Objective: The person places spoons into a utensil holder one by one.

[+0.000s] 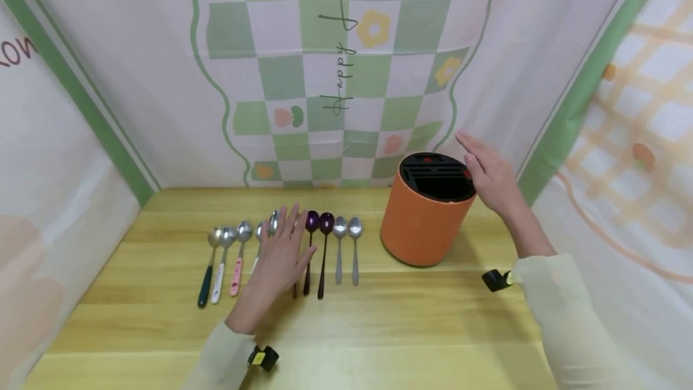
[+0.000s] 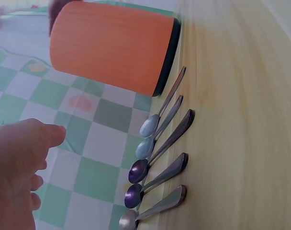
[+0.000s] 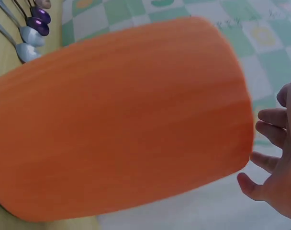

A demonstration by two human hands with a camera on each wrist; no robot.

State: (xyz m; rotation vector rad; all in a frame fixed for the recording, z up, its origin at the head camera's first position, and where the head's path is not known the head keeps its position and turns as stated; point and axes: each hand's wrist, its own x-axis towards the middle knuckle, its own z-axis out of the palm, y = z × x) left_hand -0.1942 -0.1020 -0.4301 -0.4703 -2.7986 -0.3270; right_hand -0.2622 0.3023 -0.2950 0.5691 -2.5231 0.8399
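Our right hand [image 1: 489, 180], fingers loosely extended, is at the upper side of an orange holder [image 1: 425, 227] standing upright on the wooden counter [image 1: 379, 327]; whether it touches, we cannot tell. Fitted in the holder's mouth is a black insert [image 1: 433, 168] with slots, a larger opening and red spots. Well to our left of it, spoons [image 1: 245, 232] lie in a row, two purple-bowled spoons [image 1: 326, 224] and two grey spoons [image 1: 340, 229] nearest the holder. Our left hand [image 1: 278, 257], fingers spread, hovers over the row's middle.
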